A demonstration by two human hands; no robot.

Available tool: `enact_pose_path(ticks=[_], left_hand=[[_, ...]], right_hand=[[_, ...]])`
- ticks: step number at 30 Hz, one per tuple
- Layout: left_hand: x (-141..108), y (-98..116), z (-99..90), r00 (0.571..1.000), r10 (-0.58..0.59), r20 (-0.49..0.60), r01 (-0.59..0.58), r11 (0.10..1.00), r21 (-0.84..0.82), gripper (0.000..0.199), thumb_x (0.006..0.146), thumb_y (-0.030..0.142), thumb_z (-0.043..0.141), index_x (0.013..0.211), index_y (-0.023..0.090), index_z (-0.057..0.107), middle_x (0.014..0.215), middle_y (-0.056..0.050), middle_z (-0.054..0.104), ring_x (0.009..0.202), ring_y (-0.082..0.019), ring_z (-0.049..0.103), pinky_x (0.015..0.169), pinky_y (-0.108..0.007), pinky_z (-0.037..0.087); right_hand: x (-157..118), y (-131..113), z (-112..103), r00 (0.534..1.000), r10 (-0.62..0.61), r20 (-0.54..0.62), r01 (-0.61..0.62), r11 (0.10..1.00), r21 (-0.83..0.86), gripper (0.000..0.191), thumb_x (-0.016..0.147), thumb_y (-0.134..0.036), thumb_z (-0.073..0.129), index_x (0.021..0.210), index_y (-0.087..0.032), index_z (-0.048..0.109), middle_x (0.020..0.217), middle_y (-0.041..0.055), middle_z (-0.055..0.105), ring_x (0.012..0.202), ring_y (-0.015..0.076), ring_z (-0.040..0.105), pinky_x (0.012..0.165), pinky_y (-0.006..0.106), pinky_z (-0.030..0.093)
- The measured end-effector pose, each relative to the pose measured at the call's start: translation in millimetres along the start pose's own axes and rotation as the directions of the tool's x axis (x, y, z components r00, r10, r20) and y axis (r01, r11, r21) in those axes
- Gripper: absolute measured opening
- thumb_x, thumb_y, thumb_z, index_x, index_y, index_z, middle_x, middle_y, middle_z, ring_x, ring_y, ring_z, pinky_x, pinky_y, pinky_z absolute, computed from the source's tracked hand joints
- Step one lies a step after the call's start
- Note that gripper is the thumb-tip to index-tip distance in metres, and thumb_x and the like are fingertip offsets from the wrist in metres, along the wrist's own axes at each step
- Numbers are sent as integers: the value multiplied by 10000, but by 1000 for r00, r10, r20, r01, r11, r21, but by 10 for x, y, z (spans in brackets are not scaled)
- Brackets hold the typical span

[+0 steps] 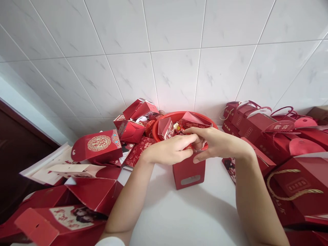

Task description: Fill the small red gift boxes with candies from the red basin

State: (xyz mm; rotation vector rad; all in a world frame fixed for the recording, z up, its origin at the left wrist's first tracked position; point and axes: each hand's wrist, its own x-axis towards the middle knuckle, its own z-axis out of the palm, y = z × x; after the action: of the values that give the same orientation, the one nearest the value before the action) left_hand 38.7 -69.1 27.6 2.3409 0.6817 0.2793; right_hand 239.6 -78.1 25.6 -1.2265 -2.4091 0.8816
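Note:
A red paper gift box (191, 172) with a small clear window low on its front stands upright on the white table. Both hands meet at its top and cover most of that end. My left hand (172, 147) comes in from the left, its fingers bent and closed at the upper edge. On the other side, my right hand (220, 140) arches over the top, with the thumb against the upper front and the fingers reaching across to the left ones. What lies between the fingertips is hidden. Directly behind is a red plastic basket (208, 121) holding small red and gold packets.
Folded red gift boxes (96, 145) crowd the left side, some with cream panels. On the right stand red boxes with rope handles (297, 184). The white tabletop (189, 218) shows in front, and a tiled wall (174, 78) rises behind the basket.

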Motion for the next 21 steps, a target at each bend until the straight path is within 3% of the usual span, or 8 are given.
enact_pose_path(ticks=[4, 7, 13, 17, 21], left_hand=[[6, -20, 14, 999, 36, 22, -37, 998, 42, 258, 914, 82, 413, 1061, 196, 591, 1219, -48, 644, 1150, -190, 585, 989, -306, 454], [-13, -38, -5, 998, 53, 33, -56, 996, 77, 307, 880, 36, 423, 1057, 204, 610, 1181, -34, 666, 1121, -190, 602, 947, -300, 469], [-82, -38, -54, 996, 90, -24, -87, 991, 98, 367, 868, 8, 436, 1077, 216, 655, 1145, -15, 702, 1050, -174, 639, 874, -279, 488], [-132, -29, -88, 991, 44, -126, -20, 983, 180, 282, 888, 95, 507, 1049, 221, 700, 1112, -24, 699, 1012, -191, 640, 859, -297, 497], [-149, -93, -102, 986, -37, -165, 86, 948, 305, 214, 881, 207, 585, 1004, 248, 756, 1188, -36, 647, 1074, -227, 617, 926, -339, 484]], right_hand=[[-13, -17, -11, 1000, -26, 4, 26, 1000, 4, 494, 736, -270, 746, 1201, -245, 581, 923, 0, 673, 839, 185, 635, 623, 263, 436], [-3, -28, -18, 999, -39, 23, 39, 999, 4, 509, 740, -238, 730, 1227, -251, 583, 968, 5, 685, 857, 188, 640, 646, 269, 454], [-14, 3, -47, 997, -64, 44, 62, 998, 33, 321, 755, -234, 713, 1062, -230, 618, 954, 1, 683, 842, 177, 639, 659, 262, 469], [-4, 29, -45, 997, -54, 45, 54, 998, 10, 273, 764, -259, 712, 1019, -221, 623, 970, 13, 681, 826, 178, 635, 639, 264, 465], [20, 23, -32, 1000, -27, 8, 27, 998, -57, 395, 775, -274, 712, 1159, -230, 630, 1037, 37, 688, 843, 190, 640, 626, 270, 461]])
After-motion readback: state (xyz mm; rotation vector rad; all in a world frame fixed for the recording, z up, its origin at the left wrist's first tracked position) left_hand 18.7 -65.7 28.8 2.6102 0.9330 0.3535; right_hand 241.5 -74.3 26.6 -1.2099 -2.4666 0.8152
